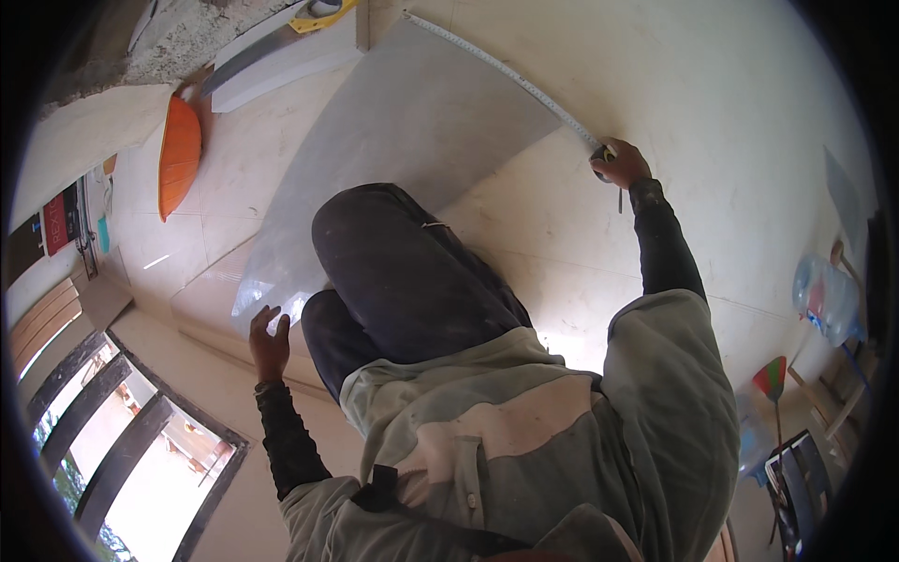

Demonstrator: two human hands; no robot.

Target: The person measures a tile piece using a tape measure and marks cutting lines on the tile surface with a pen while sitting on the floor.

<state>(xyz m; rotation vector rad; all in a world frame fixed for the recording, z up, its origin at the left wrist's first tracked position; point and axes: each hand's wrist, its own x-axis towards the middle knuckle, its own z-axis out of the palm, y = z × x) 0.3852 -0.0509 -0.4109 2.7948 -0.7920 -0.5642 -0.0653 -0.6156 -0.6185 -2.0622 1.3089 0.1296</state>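
A large grey sheet (412,103) lies flat on the floor, with my knees over its near part. Along its far edge runs the pulled-out blade of a tape measure (600,159), reaching from the sheet's far corner past its right corner. My right hand (626,166) is closed around the tape's case, and a strap hangs below it. My left hand (270,345) is off to the left, close to the sheet's near-left edge, fingers apart and holding nothing. I cannot tell whether its fingertips touch the sheet.
An orange curved object (180,155) stands at the left. Beyond it lie a pale board and a yellow-handled saw (318,14). A barred window (140,440) is at lower left. A clear plastic bottle (826,298) and a red-green long-handled tool (772,378) are at the right.
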